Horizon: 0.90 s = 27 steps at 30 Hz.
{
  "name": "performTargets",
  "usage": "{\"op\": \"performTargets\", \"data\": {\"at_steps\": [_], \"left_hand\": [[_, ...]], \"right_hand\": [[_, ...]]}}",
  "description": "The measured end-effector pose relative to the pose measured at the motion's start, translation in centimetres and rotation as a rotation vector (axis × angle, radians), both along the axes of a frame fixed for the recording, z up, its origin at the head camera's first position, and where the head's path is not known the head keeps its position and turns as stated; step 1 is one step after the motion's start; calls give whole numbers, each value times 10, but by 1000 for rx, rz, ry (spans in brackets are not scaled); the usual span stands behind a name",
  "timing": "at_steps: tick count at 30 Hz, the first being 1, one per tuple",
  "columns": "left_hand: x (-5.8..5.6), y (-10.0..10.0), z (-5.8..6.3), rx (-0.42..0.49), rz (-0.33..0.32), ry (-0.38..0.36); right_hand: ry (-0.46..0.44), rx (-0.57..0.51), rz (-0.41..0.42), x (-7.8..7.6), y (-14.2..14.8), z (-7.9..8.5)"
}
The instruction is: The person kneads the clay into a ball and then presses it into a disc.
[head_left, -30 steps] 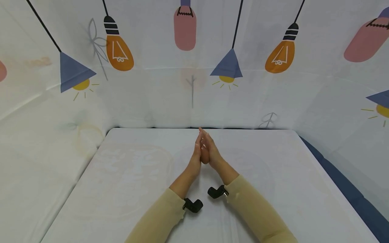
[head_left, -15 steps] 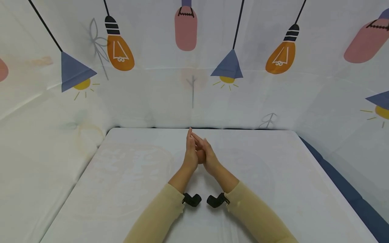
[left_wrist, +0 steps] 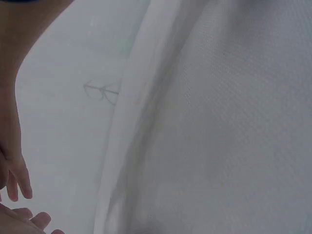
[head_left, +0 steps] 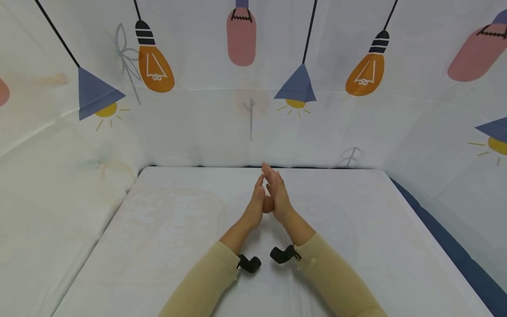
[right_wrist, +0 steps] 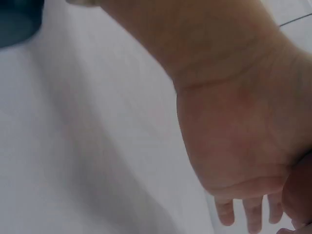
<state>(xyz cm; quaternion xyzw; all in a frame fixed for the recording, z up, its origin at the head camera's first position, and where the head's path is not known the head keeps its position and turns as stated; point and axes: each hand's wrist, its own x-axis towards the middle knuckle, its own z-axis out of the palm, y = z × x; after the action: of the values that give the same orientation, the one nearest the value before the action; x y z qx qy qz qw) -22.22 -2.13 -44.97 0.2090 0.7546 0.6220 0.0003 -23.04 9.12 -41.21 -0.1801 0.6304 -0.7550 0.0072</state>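
Observation:
A small brown ball [head_left: 268, 204], smooth like clay or dough, sits between the two palms in the head view. My left hand [head_left: 254, 208] lies against its left side with the fingers extended upward and forward. From the other side my right hand [head_left: 280, 200] presses it, fingers straight, its tips reaching a bit farther than the left ones. In the right wrist view the open palm of the right hand [right_wrist: 234, 141] fills the middle, and part of the ball [right_wrist: 298, 192] shows at the right edge. The left wrist view catches both hands only at its left edge.
Both hands are above a white-covered table [head_left: 158, 246]. A white cloth [head_left: 190, 119] printed with lamps and bulbs hangs behind it. Dark blue fabric [head_left: 439, 229] shows along the right side. Each sleeve cuff carries a black wrist camera [head_left: 249, 264].
The hands rub back and forth against each other around the ball: the left slid forward, then back, while the right fell back and now reaches forward. The ball stays between the palms.

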Motion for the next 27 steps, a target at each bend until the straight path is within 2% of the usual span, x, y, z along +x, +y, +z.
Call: {"op": "performTargets", "data": {"at_steps": [6,12,15,19,23,27], "left_hand": [[5,2,-1,100,-64,-52],[8,1,-2,207,-67,-72],[9,1,0,274,-69,-37],[8,0,3,320,-40,17],[7,0,4,305,13,45],[5,0,6,306,59,40]], "right_hand": [[-27,65,-110,-12,2,-5],[-59,170,-160,-20,2,-9],[-106,185,-138,-21,0,-13],[-185,158,-72,-18,-6,-17],[-219,132,-3,-11,-12,-18],[-206,105,54,-3,-16,-18]]}}
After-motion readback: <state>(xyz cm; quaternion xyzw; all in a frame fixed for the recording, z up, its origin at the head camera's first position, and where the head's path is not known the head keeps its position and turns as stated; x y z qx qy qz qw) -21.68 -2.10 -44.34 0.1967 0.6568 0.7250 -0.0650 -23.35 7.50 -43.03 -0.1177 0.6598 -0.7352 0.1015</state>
